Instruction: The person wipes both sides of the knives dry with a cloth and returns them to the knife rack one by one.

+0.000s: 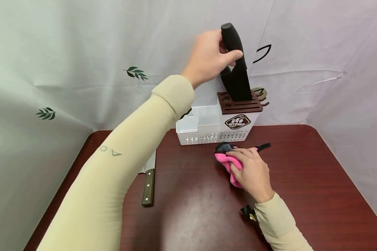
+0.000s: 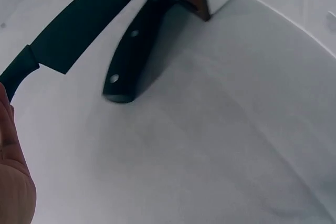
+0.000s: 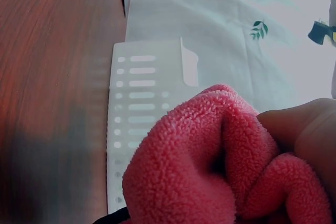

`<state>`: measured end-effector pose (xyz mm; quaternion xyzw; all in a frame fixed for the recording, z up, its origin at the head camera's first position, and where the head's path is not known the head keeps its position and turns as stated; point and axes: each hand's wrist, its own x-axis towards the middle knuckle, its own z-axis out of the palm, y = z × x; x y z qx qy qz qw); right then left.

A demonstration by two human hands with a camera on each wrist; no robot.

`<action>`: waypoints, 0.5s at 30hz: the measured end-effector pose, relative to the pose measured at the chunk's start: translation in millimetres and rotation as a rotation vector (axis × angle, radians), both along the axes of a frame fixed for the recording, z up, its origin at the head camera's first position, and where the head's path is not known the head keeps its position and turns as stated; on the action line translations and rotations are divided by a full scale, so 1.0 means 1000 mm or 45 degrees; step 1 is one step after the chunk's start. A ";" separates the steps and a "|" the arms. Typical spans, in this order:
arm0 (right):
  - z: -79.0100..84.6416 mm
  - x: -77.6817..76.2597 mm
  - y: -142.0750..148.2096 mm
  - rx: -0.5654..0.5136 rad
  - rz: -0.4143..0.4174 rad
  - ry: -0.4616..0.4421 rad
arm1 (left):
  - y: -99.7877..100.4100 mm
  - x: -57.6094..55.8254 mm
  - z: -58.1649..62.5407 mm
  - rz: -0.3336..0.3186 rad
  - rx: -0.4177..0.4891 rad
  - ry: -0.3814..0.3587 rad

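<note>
1. holding a black knife (image 1: 238, 82) by its handle in the left grip (image 1: 212, 54), with fingers and thumb curled round; pointing it down, tilted, at the slotted brown top (image 1: 254, 107) of the white holder (image 1: 208, 120). cannot tell how far down in the slot.
2. might catch on a slot's edge if pressed down off line, and then twist in the left grip.
3. could knock or scrape the riveted handle (image 2: 128, 51) jutting from the same brown top, if swung sideways; seen close beside the blade in the left wrist view.
4. might slide or tip the white holder by levering on the slot, with no hand bracing it.
5. pinching a pink cloth (image 1: 229, 162), bunched, in the right grip (image 1: 252, 170), over the table (image 1: 301, 174), just in front of the white holder. could bump that front wall if pushed forward, probably shifting the slot under the blade.
6. might drop blade-first toward the right grip, placed below and nearby, if let slip.
7. could brush the wood-handled knife (image 1: 148, 188), lying on the table partly behind the left sleeve (image 1: 122, 153), if lowering that arm carelessly.
</note>
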<state>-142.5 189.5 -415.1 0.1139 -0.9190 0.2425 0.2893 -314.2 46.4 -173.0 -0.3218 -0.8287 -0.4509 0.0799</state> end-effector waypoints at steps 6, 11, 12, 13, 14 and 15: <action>0.000 0.001 -0.002 0.000 0.007 0.003 | 0.018 -0.004 -0.011 0.060 -0.149 0.046; -0.001 0.000 -0.004 -0.002 0.010 0.005 | 0.028 -0.006 -0.014 0.088 -0.156 0.022; -0.001 0.000 -0.004 0.000 0.010 0.006 | 0.030 -0.007 -0.015 0.082 -0.150 0.008; -0.001 0.000 -0.004 0.001 0.010 0.006 | 0.032 -0.008 -0.015 0.077 -0.154 0.004; -0.001 0.000 -0.004 0.001 0.010 0.006 | 0.033 -0.009 -0.016 0.068 -0.158 0.002; -0.001 0.000 -0.004 0.002 0.011 0.006 | 0.035 -0.009 -0.017 0.058 -0.162 -0.001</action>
